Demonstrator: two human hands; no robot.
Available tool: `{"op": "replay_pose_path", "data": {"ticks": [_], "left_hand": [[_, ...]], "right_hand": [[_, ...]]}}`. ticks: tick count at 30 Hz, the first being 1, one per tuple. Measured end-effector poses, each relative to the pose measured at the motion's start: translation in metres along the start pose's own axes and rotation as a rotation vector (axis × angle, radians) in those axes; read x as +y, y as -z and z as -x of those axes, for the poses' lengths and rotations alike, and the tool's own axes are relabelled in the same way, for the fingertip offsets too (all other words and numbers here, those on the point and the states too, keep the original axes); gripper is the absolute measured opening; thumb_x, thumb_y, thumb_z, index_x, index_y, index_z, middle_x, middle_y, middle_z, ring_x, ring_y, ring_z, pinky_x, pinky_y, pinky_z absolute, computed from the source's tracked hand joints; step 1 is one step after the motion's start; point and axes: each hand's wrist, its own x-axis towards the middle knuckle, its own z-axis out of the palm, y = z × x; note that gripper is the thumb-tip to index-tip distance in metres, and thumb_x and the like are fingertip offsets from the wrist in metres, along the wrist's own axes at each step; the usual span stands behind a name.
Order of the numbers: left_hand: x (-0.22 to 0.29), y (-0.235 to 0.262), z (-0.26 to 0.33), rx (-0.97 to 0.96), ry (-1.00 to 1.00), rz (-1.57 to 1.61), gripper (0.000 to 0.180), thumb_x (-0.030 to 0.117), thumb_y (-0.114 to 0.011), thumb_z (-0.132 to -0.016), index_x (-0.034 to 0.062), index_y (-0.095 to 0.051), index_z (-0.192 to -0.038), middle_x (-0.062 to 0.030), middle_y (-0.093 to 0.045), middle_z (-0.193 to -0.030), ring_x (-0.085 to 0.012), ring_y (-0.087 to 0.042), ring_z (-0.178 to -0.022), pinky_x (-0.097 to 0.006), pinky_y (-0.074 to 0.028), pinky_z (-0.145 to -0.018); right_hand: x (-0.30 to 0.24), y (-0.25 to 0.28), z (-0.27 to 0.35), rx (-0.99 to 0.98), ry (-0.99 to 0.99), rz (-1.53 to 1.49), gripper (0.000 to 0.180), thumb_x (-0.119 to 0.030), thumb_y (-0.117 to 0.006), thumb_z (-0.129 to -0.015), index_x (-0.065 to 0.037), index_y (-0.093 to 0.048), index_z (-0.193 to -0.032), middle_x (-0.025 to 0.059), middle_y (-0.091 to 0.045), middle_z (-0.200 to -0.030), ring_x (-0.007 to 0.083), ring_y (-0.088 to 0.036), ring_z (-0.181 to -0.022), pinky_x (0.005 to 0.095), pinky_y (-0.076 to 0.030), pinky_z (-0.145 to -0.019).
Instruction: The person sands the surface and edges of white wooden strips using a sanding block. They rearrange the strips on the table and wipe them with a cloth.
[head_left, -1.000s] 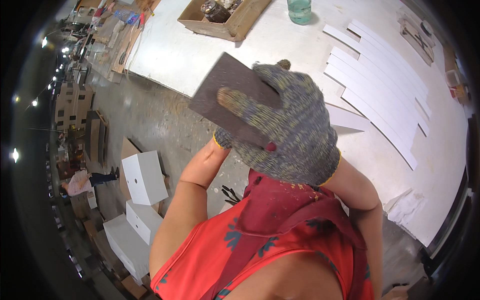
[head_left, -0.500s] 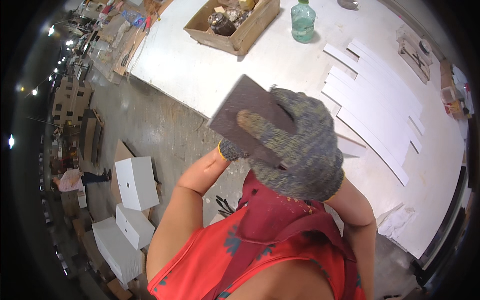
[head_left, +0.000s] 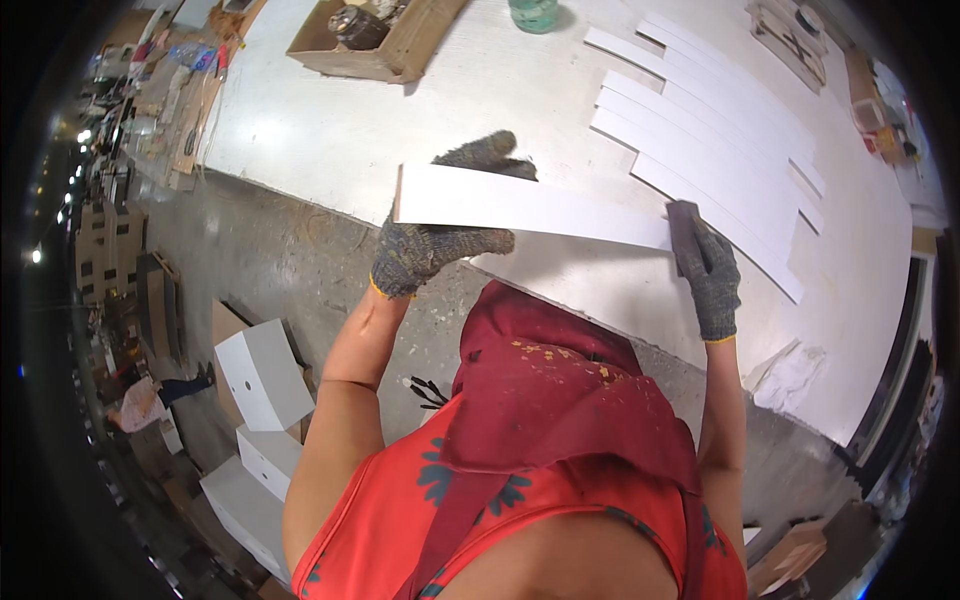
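My left hand [head_left: 440, 240], in a grey knitted glove, grips the left end of a long white strip [head_left: 540, 210] and holds it above the near edge of a white worktable [head_left: 330, 130]. At the strip's right end, my gloved right hand [head_left: 712, 280] presses a dark brown sanding block [head_left: 683, 222] against it. Several more white strips [head_left: 710, 130] lie side by side on the table beyond.
A cardboard box [head_left: 375, 35] of odds and ends and a green glass jar [head_left: 533, 12] stand at the table's far side. White boxes [head_left: 262, 375] sit on the concrete floor at the lower left. A crumpled white rag [head_left: 790, 375] lies by the table edge at right.
The brown block was held up close to the camera in a gloved hand. Now it is down at the strip's right end, and my left hand holds the strip.
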Motion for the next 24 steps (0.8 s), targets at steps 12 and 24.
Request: {"op": "replay_pose_path", "data": {"ticks": [12, 24], "left_hand": [[-0.034, 0.009, 0.005, 0.082, -0.236, -0.127, 0.087, 0.016, -0.089, -0.068, -0.0009, -0.045, -0.141, -0.0215, -0.054, -0.138, -0.0357, -0.056, -0.124, -0.047, -0.048, -0.102], [-0.066, 0.036, 0.027, 0.206, -0.249, -0.709, 0.063, 0.012, -0.079, -0.079, 0.0017, -0.048, -0.133, -0.0139, -0.061, -0.126, -0.0300, -0.056, -0.120, -0.042, -0.042, -0.104]], "right_hand": [[-0.104, -0.048, -0.013, 0.159, 0.338, -0.330, 0.053, -0.022, -0.071, -0.078, -0.019, -0.060, -0.130, 0.0072, -0.066, -0.108, 0.0311, -0.061, -0.097, 0.0466, -0.050, -0.085], [-0.173, -0.035, -0.011, -0.047, 0.411, -0.290, 0.053, -0.021, -0.074, -0.074, -0.023, -0.062, -0.125, 0.0187, -0.058, -0.124, 0.0377, -0.058, -0.106, 0.0498, -0.048, -0.091]]}}
